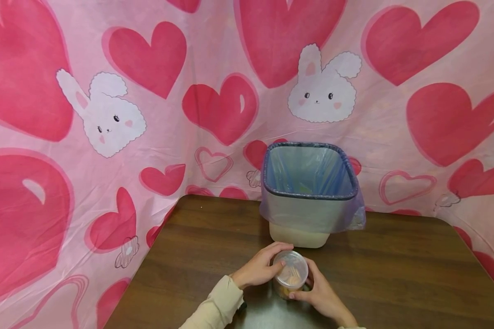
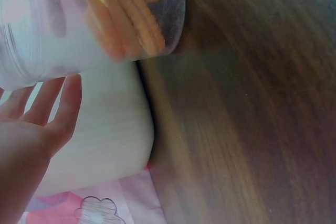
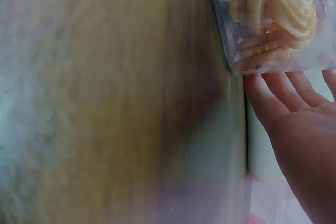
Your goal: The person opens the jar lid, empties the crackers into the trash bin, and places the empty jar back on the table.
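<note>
A clear plastic jar (image 1: 287, 289) stands on the wooden table, partly filled with golden piped cookies (image 3: 286, 11). Its translucent lid (image 1: 291, 269) sits on top. The left hand (image 1: 260, 268) grips the lid's rim from the left, thumb over the lid's top and fingers round the far side. From the right, the right hand (image 1: 319, 292) holds the jar's body, thumb at the near side and fingers behind it. In the left wrist view, cookies (image 2: 126, 24) show through the jar wall near its bottom, and the left fingertips touch the jar close to the lid end.
Just behind the jar stands a cream bin (image 1: 298, 228) with a bluish-purple liner bag (image 1: 308, 169) folded over its dark rim. A pink cloth (image 1: 214, 27) with hearts and rabbits hangs behind the brown table (image 1: 411, 269). A small dark object (image 1: 241, 307) shows by the left sleeve.
</note>
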Action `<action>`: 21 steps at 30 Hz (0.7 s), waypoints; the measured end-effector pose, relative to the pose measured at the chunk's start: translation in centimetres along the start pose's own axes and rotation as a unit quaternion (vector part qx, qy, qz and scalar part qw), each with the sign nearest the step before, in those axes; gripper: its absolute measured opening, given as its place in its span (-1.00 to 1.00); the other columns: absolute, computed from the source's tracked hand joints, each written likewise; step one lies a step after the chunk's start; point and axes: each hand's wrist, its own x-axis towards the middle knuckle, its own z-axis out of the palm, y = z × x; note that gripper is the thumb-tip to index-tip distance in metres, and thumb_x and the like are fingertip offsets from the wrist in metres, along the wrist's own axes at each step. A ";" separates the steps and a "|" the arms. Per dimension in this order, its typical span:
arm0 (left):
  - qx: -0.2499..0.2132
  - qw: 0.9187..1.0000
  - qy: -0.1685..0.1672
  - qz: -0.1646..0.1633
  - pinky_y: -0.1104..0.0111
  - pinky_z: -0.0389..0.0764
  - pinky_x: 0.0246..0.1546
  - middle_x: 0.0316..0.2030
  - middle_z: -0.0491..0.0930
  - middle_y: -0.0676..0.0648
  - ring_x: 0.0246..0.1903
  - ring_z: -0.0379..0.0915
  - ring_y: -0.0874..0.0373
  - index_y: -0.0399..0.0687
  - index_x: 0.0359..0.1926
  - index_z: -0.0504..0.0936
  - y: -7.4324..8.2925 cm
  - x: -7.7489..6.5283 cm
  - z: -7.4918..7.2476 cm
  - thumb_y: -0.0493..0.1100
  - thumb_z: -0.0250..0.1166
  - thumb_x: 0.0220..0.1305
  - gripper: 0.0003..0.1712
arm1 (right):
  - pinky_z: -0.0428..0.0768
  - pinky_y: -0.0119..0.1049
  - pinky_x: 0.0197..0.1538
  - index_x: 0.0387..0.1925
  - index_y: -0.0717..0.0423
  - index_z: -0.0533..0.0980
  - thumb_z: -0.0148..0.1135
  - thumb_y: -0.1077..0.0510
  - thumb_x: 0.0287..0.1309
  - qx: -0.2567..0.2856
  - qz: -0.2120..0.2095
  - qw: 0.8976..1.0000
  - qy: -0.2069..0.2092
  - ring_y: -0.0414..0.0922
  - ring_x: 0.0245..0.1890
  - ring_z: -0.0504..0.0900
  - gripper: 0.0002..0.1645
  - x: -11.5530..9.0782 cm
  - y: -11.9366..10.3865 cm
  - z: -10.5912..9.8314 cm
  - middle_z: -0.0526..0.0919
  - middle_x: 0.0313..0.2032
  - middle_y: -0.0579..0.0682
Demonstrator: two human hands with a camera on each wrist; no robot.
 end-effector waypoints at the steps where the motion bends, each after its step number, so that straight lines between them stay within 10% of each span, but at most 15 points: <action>1: -0.001 1.000 -0.001 -0.001 0.27 0.35 0.31 0.22 0.47 0.04 0.24 0.36 0.18 0.07 0.26 0.44 0.0 0.0 0.0 -0.29 0.12 0.34 -0.52 | 0.44 -0.53 0.12 0.35 0.15 0.10 0.51 0.23 -0.13 0.000 0.000 1.000 0.000 0.01 0.20 0.47 0.05 0.0 0.0 0.0 0.31 0.28 0.29; 14: 0.034 0.999 0.028 -0.001 0.31 0.51 0.09 0.08 0.51 -0.04 0.05 0.48 -0.02 -0.03 0.21 0.48 -0.2 -0.5 -0.2 -0.21 0.26 0.27 -0.53 | 0.46 -0.51 0.11 0.35 0.15 0.11 0.52 0.22 -0.12 0.001 0.012 1.000 0.002 0.03 0.19 0.46 0.05 0.0 0.0 0.0 0.31 0.28 0.27; 21: 0.041 0.998 0.038 -0.015 0.32 0.60 -0.09 -0.03 0.47 -0.01 -0.17 0.47 0.18 0.08 0.23 0.46 -0.4 -1.0 -0.3 -0.11 0.28 0.27 -0.51 | 0.46 -0.50 0.10 0.33 0.14 0.12 0.52 0.22 -0.12 -0.001 0.016 1.000 0.005 0.02 0.19 0.46 0.03 0.0 -0.1 0.1 0.33 0.27 0.24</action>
